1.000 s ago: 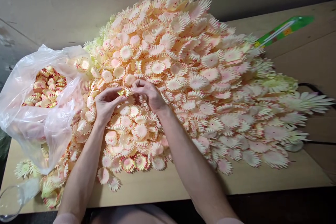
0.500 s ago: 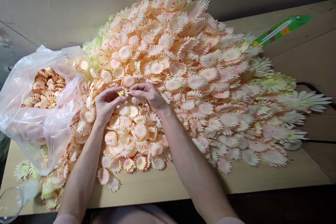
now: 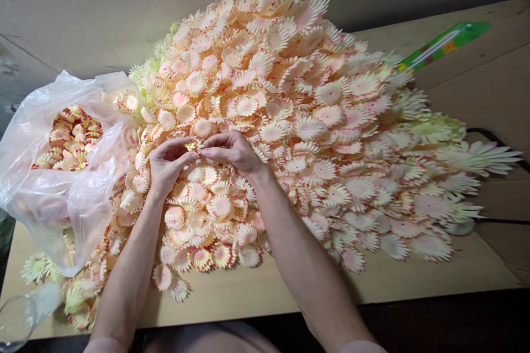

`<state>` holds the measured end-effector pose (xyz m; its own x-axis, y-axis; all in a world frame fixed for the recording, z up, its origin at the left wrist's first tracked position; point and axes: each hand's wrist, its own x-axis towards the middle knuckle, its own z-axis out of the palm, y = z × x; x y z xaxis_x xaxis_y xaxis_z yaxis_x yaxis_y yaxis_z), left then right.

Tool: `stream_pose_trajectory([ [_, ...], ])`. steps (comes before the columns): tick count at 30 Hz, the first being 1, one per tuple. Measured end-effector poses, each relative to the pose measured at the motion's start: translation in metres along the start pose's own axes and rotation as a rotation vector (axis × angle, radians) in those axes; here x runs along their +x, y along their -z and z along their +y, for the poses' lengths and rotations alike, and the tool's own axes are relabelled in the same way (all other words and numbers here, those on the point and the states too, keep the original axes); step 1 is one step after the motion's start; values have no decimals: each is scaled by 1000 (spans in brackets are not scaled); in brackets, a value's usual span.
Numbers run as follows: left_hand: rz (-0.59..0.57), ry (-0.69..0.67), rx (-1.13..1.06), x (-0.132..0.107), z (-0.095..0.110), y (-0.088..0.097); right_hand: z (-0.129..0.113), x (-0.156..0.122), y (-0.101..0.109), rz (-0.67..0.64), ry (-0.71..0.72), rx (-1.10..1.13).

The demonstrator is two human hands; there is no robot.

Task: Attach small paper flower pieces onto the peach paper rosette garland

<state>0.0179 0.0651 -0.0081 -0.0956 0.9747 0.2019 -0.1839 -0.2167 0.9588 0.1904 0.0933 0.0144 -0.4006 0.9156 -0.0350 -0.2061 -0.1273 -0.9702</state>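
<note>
On the wooden table (image 3: 248, 292) I see a heap (image 3: 310, 121) of frilly, toothed peach flower discs. My left hand (image 3: 165, 165) and right hand (image 3: 234, 151) pinch one small disc (image 3: 195, 146) together just over it, beside a crinkled clear bag (image 3: 62, 198).

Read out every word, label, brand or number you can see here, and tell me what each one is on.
No text can be read.
On the green packet: a small orange patch of print, too blurred to read.
On the flower pieces, plastic bag and table: no writing visible.
</note>
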Motion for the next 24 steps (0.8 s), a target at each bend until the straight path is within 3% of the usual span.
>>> stream_pose_trajectory([
  [10,-3,23,-18,1,1,-1,-1,0,-1,3,-5,-5],
  [18,-10,27,-6,1,1,1,3,3,0,87,-20,-11],
  [24,-32,42,5,0,4,-1,3,1,2,59,22,-15],
])
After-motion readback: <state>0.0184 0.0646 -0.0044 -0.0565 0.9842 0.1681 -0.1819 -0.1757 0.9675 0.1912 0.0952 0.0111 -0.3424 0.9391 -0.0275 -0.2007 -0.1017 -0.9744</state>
